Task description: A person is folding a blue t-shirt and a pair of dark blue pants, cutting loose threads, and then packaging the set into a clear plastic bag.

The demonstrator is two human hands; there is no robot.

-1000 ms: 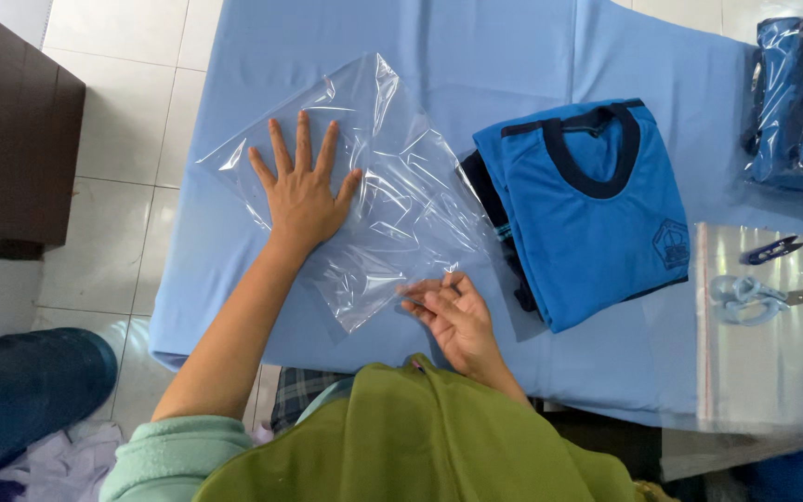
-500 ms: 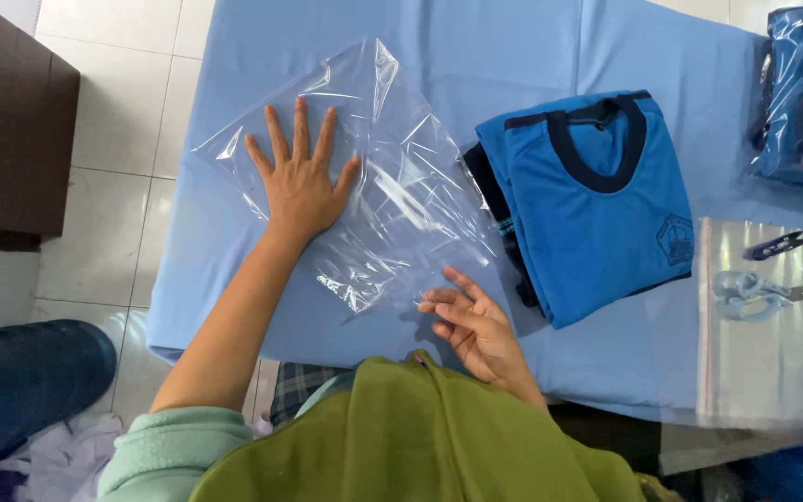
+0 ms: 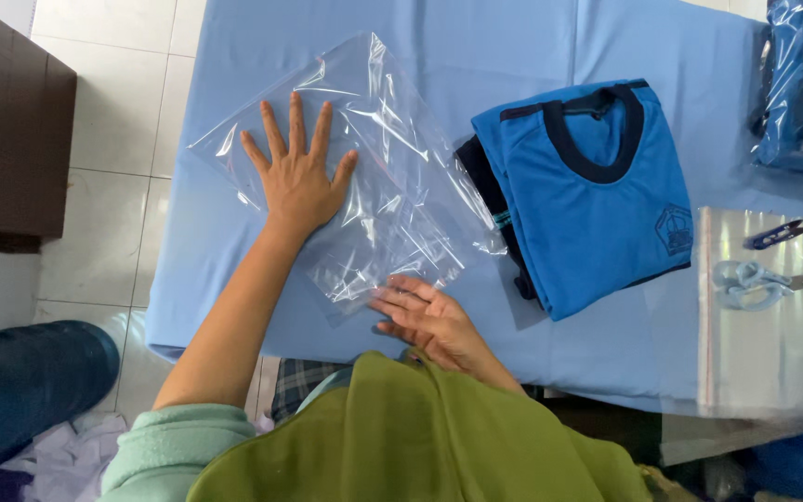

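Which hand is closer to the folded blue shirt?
Right. The right hand rests at the bag's near edge, just left of the shirt. The left hand lies flat on the bag, farther left.

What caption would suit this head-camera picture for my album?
Left hand flat on a clear plastic bag, right hand at its near edge, folded blue shirt beside it.

A table draped in a light blue cloth is filling most of the view. Left of the table, a floor of pale square tiles is showing, with daylight brightening it. A dark brown wooden cabinet is standing on the floor, well left of the table. Near the table's lower left corner, a dark blue rounded container is sitting beside crumpled pale cloth.
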